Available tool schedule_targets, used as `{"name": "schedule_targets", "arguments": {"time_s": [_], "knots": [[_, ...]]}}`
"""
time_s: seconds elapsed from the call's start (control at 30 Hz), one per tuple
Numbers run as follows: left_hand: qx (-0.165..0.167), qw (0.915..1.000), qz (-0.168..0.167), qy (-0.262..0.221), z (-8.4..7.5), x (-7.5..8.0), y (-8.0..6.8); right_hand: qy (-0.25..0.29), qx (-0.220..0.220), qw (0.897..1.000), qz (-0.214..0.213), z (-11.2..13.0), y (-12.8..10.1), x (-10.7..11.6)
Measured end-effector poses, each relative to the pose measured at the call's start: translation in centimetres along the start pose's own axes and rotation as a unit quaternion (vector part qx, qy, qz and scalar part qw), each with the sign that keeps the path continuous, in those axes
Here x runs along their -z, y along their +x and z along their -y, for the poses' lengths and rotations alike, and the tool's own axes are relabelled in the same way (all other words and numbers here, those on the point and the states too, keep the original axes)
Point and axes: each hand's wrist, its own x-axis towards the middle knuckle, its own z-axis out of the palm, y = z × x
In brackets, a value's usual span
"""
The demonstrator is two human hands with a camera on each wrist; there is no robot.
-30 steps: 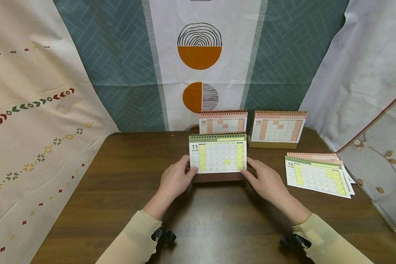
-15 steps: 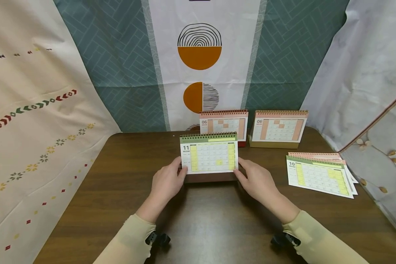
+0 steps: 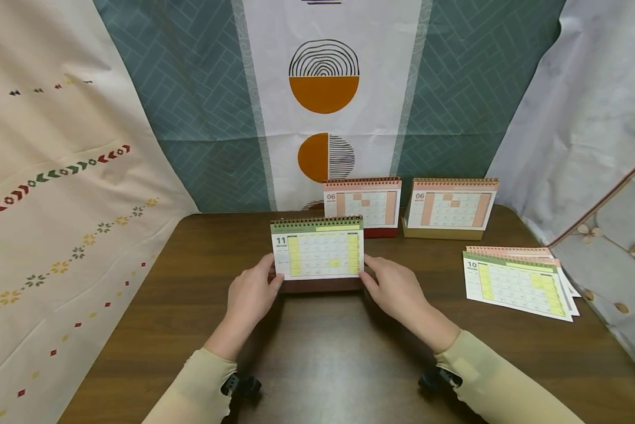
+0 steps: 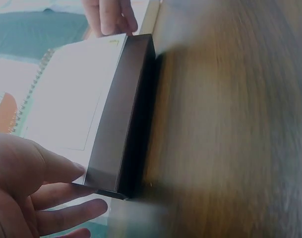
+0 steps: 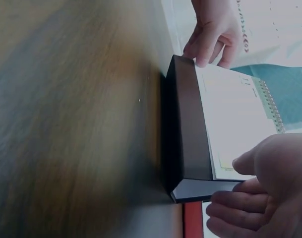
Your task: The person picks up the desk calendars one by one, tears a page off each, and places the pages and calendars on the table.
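Note:
Between my two hands stands a spiral-bound desk calendar (image 3: 318,254) with a green header, showing month 11, on a dark brown stand (image 3: 322,285). My left hand (image 3: 250,292) grips its left side, thumb over the front lower corner and fingers behind. On the opposite side my right hand (image 3: 398,290) pinches the lower right corner in the same way. Both wrist views show the stand's folded base (image 4: 113,124), and the right wrist view shows its hollow end (image 5: 203,189). Whether the base touches the table I cannot tell.
Behind stand two pink desk calendars showing 06, one on a red base (image 3: 382,232), partly hidden, and one on a tan base (image 3: 444,234). Several loose calendar pads (image 3: 518,288) lie stacked at the right of the wooden table (image 3: 328,359). Fabric hangings (image 3: 206,118) surround the table.
Both hands have moved left together with the green-header calendar, uncovering more of the pink calendar behind it. Their grip looks the same. The head view has shifted slightly.

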Motion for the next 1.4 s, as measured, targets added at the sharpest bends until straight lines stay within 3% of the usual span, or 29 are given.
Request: {"name": "schedule_targets", "arguments": {"time_s": [0.4,0.93,1.4], "knots": [[0.024,0.9992,-0.021,0.022,2.6,0.7,0.2,-0.01,0.027,0.999,0.028,2.9,2.1,-1.3],[0.047,0.9973,-0.026,0.05,4.7,1.7,0.3,-0.014,0.036,0.998,0.043,5.0,4.7,-3.1],[0.068,0.9965,-0.009,0.047,6.2,1.7,2.3,-0.03,0.029,0.997,0.057,5.6,7.6,-4.5]]}}
